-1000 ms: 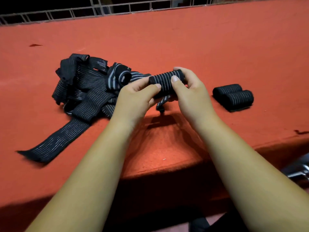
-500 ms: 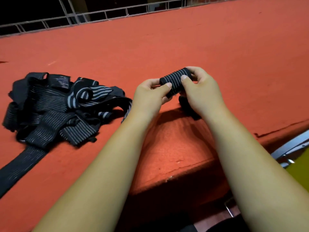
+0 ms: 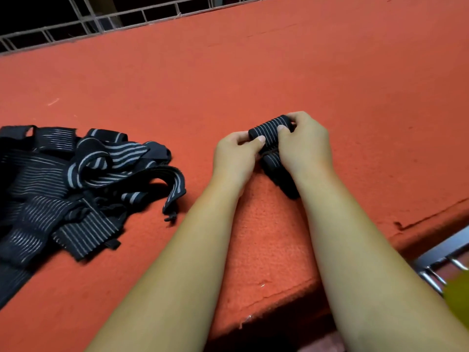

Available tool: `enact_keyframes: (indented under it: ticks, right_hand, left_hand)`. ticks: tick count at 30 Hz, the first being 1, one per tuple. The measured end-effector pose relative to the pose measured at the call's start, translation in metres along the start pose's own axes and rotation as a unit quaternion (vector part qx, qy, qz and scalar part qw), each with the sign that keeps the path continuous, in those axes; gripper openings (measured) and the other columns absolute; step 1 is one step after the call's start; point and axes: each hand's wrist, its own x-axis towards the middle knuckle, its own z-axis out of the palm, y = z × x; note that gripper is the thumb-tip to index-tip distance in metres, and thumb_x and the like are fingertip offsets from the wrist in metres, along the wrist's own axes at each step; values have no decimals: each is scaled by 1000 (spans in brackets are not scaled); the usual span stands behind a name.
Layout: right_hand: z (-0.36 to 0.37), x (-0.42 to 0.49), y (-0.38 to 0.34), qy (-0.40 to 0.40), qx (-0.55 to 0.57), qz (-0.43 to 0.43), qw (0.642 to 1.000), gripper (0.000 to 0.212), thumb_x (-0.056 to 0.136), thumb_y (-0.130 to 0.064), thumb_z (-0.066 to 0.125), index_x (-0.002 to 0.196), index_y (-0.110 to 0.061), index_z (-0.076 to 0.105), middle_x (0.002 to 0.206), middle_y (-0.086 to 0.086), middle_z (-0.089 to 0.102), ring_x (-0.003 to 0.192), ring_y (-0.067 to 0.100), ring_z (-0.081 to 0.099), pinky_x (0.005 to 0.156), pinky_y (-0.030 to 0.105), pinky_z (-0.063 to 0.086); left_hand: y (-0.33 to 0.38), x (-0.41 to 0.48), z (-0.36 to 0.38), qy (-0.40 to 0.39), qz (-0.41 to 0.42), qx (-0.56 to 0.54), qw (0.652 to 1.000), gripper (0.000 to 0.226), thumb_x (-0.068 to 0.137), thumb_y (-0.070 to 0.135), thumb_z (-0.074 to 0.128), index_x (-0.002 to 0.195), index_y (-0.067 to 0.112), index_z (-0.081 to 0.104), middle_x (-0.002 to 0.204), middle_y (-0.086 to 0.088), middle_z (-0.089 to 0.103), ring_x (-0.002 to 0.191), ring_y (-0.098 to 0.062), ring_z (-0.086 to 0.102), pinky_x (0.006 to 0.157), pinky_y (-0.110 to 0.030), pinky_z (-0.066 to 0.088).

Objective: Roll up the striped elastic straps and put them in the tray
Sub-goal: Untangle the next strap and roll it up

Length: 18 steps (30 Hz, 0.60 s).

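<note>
Workshop, seemingly; red felt-covered bench (image 3: pixel 279 72); heaped straps (image 3: pixel 76 174); metal grille (image 3: pixel 101 21) behind.

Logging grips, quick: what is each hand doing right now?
Left hand: pinches the rolled strap.
Right hand: grips the same rolled strap.

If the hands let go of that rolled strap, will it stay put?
The rolled strap likely springs open: it is elastic, and the left hand and right hand pinch it shut. Being a cylinder, it may roll, though the fuzzy red table should slow it. Probably soft and light, like the floppy loose straps.
</note>
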Motion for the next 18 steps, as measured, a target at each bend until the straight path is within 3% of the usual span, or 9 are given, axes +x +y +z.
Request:
enact_keyframes:
  ticks: [8, 14, 18]
  right_hand:
    - [8, -5, 2, -53, -197, 13, 979, 33, 106, -29, 52, 133, -16, 65, 132, 12, 71, 125, 38, 64, 96, 43, 51]
    - [2, -9, -4, -89, -240, 25, 966, 33, 103, -31, 56, 125, -11, 69, 132, 16, 71, 124, 40, 64, 92, 40, 51]
    - [3, -11, -4, -77, -209, 18, 975, 31, 100, -23, 54, 124, -9, 68, 131, 18, 70, 123, 41, 64, 91, 41, 50]
  left_hand:
    - [-15, 6, -5, 15, 4, 102, 995, 24, 74, 37, 78, 94, 25, 82, 91, 6, 84, 93, -22, 81, 95, -50, 64]
    - [-14, 6, -1, 47, 10, 170, 984, 9, 82, 26, 87, 90, 22, 87, 78, 6, 81, 75, -15, 76, 80, -40, 64]
    - [-11, 3, -6, 38, 4, 189, 981, 13, 86, 30, 86, 82, 17, 85, 68, 0, 75, 61, -15, 56, 64, -33, 45]
